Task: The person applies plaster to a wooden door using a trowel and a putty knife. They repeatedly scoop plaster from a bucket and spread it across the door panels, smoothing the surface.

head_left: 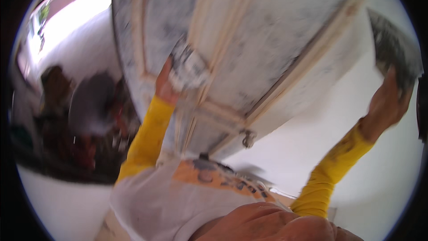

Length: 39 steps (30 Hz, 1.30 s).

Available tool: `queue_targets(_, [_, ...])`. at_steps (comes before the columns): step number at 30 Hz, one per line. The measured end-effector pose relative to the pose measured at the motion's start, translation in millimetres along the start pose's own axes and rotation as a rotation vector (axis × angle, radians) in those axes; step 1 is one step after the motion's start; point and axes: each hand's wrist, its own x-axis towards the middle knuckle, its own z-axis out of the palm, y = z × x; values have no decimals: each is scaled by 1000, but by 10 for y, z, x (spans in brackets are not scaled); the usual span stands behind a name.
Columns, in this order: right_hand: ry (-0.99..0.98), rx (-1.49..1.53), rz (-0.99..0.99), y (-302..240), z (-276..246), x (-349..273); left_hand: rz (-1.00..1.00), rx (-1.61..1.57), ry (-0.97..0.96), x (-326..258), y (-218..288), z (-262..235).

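Observation:
My left hand (166, 85), in a yellow sleeve, is closed round a small plate (189, 68) coated with thick white paste. It is held up before a panelled door (263, 58) with beige trim and grey-white, patchy panels. What lies under the paste is hidden. At the far right my right hand (387, 102), also yellow-sleeved, grips a wide scraper blade (392, 40). The blade is dark, stained and angled upward in front of the white wall (307, 138). Whether it touches the wall I cannot tell.
A metal latch (248, 138) sticks out near the door's edge. On the left, beyond the door's other edge, a rounded grey object (91, 102) stands among dark clutter. Bright daylight comes through an opening (80, 22) at the upper left.

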Motion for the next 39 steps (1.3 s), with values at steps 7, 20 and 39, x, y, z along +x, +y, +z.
queue_targets(7, [-532, 528, 268, -187, 1222, -2132, -8, -98, -78, -448, 152, 217])
queue_targets(20, [-940, 246, -428, -708, 2475, -2643, -1, -86, 65, -1541, 1050, 302])
queue_targets(39, [-794, 1861, 1733, -785, 2776, -2390, 661, 1170, -324, -921, 1197, -318])
